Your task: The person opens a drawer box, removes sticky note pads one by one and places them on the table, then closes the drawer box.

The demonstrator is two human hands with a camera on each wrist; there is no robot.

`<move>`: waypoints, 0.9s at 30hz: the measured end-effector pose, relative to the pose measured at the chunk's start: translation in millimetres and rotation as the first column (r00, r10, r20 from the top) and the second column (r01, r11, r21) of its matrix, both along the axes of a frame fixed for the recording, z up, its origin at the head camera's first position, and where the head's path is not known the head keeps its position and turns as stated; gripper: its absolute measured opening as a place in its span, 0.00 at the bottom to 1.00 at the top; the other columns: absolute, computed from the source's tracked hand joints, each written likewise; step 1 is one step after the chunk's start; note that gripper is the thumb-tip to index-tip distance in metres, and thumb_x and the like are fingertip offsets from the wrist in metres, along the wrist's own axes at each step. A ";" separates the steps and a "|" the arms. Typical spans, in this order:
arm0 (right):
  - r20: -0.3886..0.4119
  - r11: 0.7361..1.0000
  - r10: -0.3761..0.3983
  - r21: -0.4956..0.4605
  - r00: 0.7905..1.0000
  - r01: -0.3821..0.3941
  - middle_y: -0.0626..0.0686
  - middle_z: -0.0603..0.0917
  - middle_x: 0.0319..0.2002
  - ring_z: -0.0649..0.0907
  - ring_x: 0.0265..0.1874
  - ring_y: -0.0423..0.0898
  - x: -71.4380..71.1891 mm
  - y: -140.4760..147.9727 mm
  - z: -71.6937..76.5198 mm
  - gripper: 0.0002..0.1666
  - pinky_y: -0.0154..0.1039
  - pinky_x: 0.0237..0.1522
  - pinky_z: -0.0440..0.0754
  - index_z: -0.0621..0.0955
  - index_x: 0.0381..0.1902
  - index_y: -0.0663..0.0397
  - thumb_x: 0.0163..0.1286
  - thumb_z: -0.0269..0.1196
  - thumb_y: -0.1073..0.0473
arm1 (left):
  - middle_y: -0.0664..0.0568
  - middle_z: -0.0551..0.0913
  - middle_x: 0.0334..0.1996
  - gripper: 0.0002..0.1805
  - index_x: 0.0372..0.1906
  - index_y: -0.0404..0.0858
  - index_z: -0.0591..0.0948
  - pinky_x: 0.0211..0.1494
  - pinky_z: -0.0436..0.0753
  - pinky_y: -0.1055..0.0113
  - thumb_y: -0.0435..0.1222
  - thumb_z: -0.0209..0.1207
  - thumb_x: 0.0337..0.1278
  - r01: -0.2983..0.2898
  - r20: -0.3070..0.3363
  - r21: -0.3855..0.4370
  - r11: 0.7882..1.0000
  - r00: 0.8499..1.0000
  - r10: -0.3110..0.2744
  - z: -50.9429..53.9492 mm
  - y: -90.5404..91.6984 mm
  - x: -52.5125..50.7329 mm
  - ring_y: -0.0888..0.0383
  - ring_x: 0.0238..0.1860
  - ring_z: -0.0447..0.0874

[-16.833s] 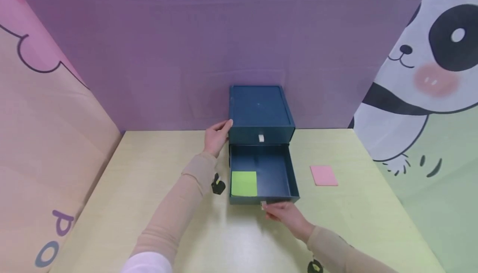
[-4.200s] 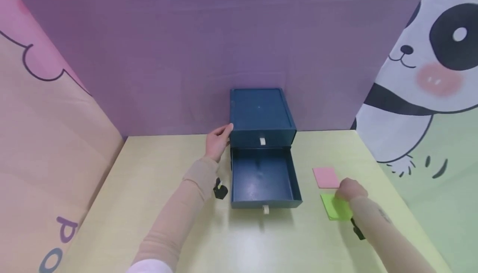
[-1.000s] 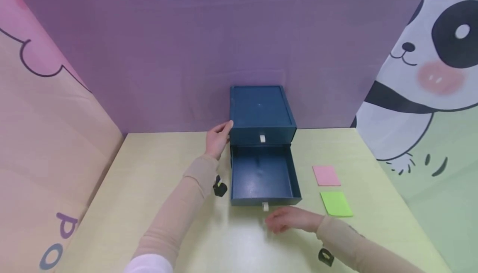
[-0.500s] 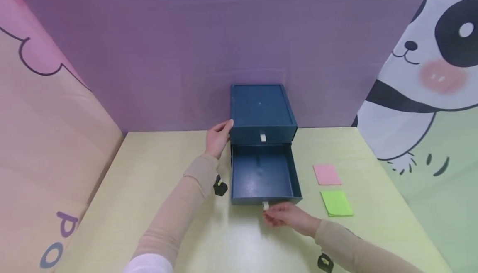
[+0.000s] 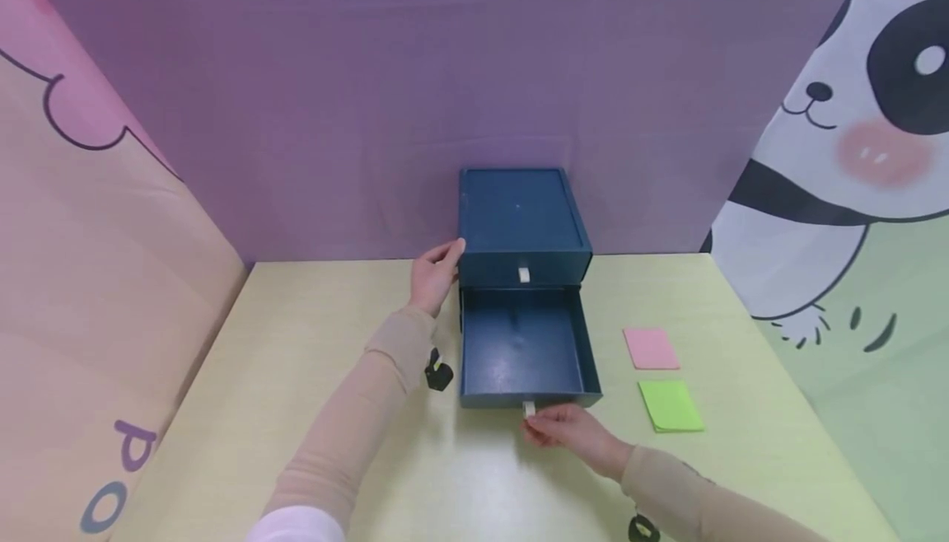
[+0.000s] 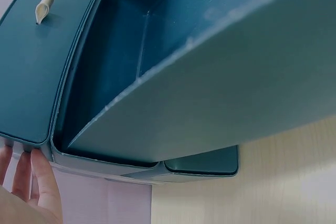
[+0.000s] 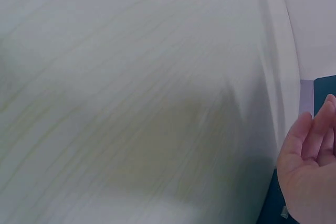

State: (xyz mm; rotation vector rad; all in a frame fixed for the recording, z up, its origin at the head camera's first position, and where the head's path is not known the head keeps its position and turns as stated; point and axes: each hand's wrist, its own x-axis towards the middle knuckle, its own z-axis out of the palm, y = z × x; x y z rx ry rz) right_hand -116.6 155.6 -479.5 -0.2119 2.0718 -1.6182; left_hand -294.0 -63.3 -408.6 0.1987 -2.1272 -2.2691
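A dark blue drawer cabinet (image 5: 522, 208) stands against the back wall with one drawer (image 5: 526, 344) pulled out, nothing visible inside. My left hand (image 5: 433, 277) rests against the cabinet's left side; in the left wrist view its straight fingers (image 6: 47, 179) touch that side. At the drawer's front, my right hand (image 5: 578, 435) pinches the pale pull tab (image 5: 529, 409) between thumb and fingers. On the table to the right lie a green sticky note pad (image 5: 670, 406) and, behind it, a pink sticky note pad (image 5: 651, 349), apart from each other.
The upper drawer, with its own pale tab (image 5: 524, 275), is closed. Another closed drawer front (image 6: 202, 163) shows below the pulled-out one in the left wrist view. Printed cloth walls enclose the pale wooden table (image 5: 296, 336) at the back and sides.
The green sticky note pad went from the drawer to the table beside the pink one. My right hand then came back left to the pull tab. My left hand stayed at the cabinet.
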 end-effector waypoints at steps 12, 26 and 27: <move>-0.036 0.997 -0.078 0.010 0.996 0.078 0.69 0.83 0.43 0.83 0.40 0.50 1.8 -5.5 2.8 0.21 0.35 0.44 0.82 0.77 0.46 0.79 0.69 0.56 0.60 | 0.48 0.80 0.55 0.23 0.55 0.40 0.81 0.56 0.80 0.57 0.48 0.60 0.60 0.009 -0.008 -0.009 1.000 1.000 -0.010 0.7 -1.3 -1.1 0.52 0.54 0.78; -0.025 0.994 -0.109 -0.029 0.994 0.108 0.67 0.84 0.41 0.83 0.38 0.45 -4.5 -4.0 6.8 0.22 0.47 0.49 0.82 0.75 0.45 0.82 0.68 0.56 0.61 | 0.48 0.79 0.55 0.23 0.55 0.39 0.81 0.57 0.79 0.57 0.48 0.59 0.60 0.006 0.000 -0.006 1.000 1.000 -0.006 2.2 -0.7 2.6 0.53 0.56 0.76; -0.022 0.993 -0.110 -0.034 0.994 0.109 0.67 0.84 0.41 0.83 0.38 0.45 -5.1 -4.2 7.0 0.22 0.47 0.49 0.82 0.75 0.46 0.82 0.69 0.56 0.61 | 0.47 0.79 0.55 0.23 0.55 0.39 0.81 0.57 0.79 0.57 0.48 0.59 0.60 0.005 -0.002 -0.002 1.000 1.000 -0.005 2.3 -0.7 2.7 0.52 0.56 0.76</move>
